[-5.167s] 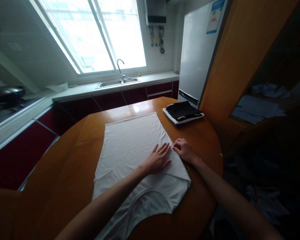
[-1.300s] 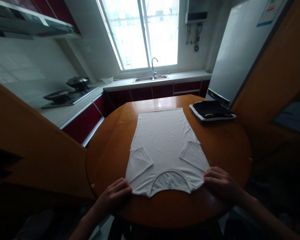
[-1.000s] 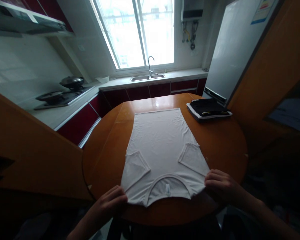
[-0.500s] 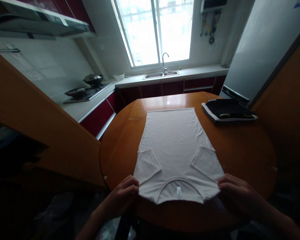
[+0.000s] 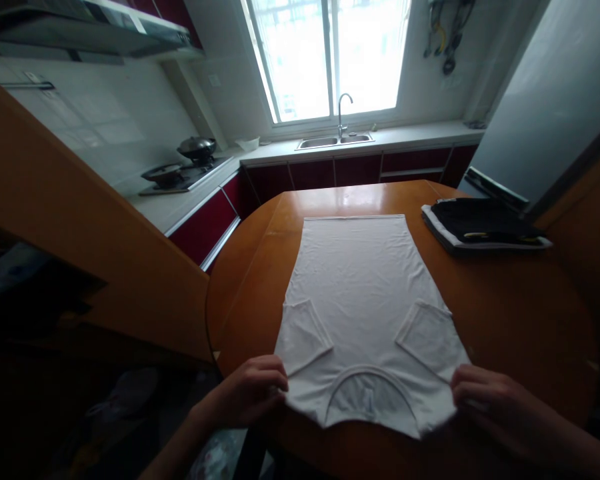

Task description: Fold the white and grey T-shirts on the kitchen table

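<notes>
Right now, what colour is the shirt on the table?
White: the shirt is plain, with no print showing, best seen in the head view.

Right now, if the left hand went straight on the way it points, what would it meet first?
The white shirt: the left hand grips it at one shoulder, and the line ahead seems to run on across it, though depth is unclear.

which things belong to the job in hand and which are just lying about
Job in hand: white shirt; left hand and right hand, each gripping a shoulder; table beneath.

Seemingly lying about: folded pile, black on top; domed pan; flat pan; white dish.
</notes>
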A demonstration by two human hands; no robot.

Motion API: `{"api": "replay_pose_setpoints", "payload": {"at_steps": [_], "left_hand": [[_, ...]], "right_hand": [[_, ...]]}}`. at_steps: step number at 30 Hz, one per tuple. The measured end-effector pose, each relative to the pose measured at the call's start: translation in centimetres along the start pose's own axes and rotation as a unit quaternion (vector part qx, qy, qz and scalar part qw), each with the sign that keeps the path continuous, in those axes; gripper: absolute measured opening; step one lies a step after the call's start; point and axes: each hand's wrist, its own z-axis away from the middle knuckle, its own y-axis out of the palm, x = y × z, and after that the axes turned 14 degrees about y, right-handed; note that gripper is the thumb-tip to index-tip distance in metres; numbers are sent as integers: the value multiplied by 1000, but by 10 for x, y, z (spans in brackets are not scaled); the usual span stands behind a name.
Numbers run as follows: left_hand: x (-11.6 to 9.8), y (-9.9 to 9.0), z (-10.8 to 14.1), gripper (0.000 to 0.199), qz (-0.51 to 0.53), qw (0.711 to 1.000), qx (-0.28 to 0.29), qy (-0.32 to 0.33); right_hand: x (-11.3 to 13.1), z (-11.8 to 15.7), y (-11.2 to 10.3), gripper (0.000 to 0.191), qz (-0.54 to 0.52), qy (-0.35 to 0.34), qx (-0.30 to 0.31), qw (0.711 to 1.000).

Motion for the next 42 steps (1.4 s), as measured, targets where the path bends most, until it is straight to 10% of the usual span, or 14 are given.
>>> {"api": "replay_pose_setpoints", "payload": {"at_steps": [3,9,17,32,42], "left_hand": [[5,-2,2,15,-13,1000,-25,-9],[44,-5,-13,17,-174,933,-263,-174],[102,-18,-27,22,-186,932,-259,-174],[125,-41,-13,22,-129,967,-195,-102],[139,-63,-43,13,-79,994,-69,24]], "right_hand": [[0,-5,5,12,0,-4,87,996],[41,-102,38,21,0,42,7,999],[122,-261,109,28,74,136,64,986],[157,-262,126,11,-83,102,44,990],[133,-259,129,23,-330,217,100,913]]}}
